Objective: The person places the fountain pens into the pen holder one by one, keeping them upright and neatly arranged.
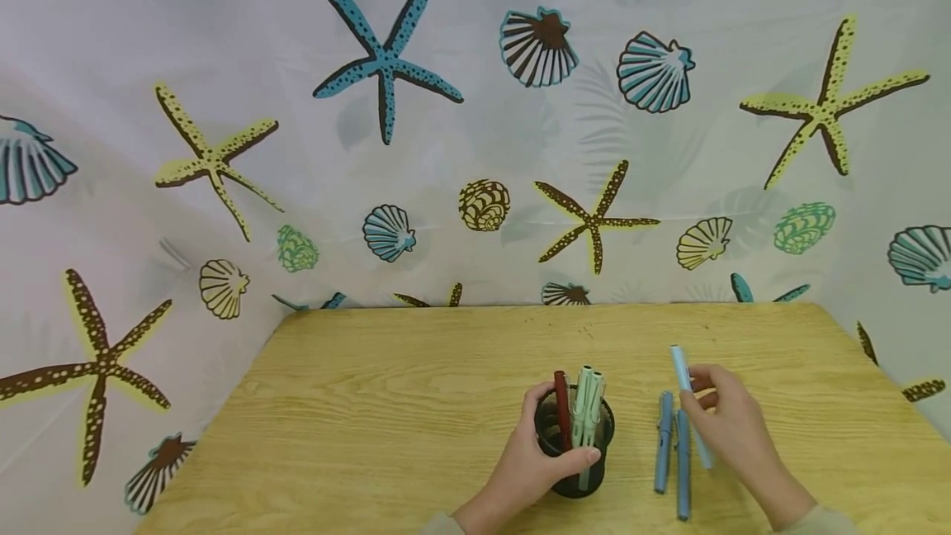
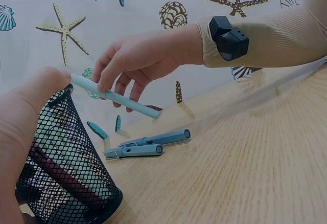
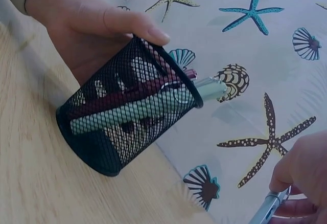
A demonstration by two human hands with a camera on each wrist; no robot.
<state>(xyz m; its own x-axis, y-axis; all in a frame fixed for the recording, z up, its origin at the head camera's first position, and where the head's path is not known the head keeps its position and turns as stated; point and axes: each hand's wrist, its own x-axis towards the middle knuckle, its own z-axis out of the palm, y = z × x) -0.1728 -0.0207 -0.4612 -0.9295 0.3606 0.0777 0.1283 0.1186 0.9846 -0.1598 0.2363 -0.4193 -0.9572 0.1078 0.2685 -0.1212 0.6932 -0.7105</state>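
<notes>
A light wooden counter (image 1: 416, 403) fills the lower frame. At lower centre the left hand (image 1: 523, 465) grips a black mesh pen cup (image 1: 575, 444) holding pens. Right of it, the right hand (image 1: 731, 423) pinches a pale blue pen (image 1: 682, 370) above two darker blue pens (image 1: 672, 456).

left hand (image 1: 537, 456) comes in from the bottom edge, fingers (image 3: 130, 24) curled round a black mesh pen cup (image 1: 574, 440), thumb across the near side. right hand (image 1: 724, 419) sits a bit further right and just off the desk, pinching a light blue pen (image 1: 687, 395) between thumb and fingers (image 2: 110, 73), other fingers loosely bent under it. beige sleeve on the right forearm, black band with a small box on that wrist.
</notes>
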